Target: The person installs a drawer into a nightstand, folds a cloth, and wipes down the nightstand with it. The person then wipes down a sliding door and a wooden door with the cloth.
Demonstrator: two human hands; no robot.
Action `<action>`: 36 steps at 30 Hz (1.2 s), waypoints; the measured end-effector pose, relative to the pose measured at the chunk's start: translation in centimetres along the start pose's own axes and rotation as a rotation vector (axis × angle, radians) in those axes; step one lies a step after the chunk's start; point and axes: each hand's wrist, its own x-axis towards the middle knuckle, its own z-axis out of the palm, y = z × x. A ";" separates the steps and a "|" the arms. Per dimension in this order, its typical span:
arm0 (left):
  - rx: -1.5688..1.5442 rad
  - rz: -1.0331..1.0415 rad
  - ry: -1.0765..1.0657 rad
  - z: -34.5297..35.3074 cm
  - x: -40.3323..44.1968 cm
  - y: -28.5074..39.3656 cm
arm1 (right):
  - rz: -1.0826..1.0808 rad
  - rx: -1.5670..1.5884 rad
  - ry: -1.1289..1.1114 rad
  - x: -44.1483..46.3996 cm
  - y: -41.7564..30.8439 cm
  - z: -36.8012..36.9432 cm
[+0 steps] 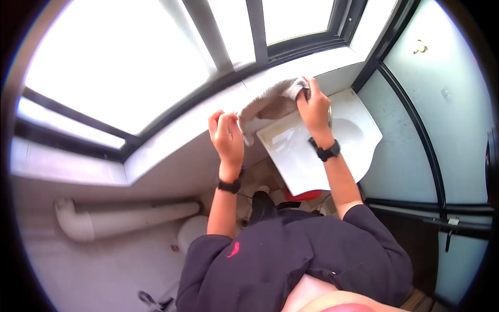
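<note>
A light grey and brownish cloth (270,104) is stretched between my two hands, raised beside the window sill. My left hand (227,138) pinches its left end, where a corner hangs down. With fingers closed, my right hand (315,110) grips the other end, above the washbasin. Each wrist has a black band. The white washbasin (358,135) lies below and to the right of the cloth. My right hand and forearm cover part of its bowl.
Black-framed windows (228,67) and a pale sill (182,138) run along the far side. Frosted glass panels (405,135) with black frames stand at the right. A thick white pipe (135,221) follows the left wall. Something red (306,195) shows under the washbasin, above the tiled floor.
</note>
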 end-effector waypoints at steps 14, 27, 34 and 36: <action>0.173 0.011 -0.500 -0.2 -4.2 -9.1 | -0.507 0.187 -0.340 -9.3 1.2 17.2; 0.002 0.287 -0.676 3.1 0.5 -9.2 | -0.382 0.123 -0.332 -7.0 0.3 12.4; 0.121 0.680 -0.582 6.8 -1.9 -8.6 | -0.157 -0.093 -0.040 -9.2 2.0 5.0; -0.169 0.705 -0.557 9.0 -3.9 -8.6 | -0.123 -0.115 0.043 -10.9 1.9 1.6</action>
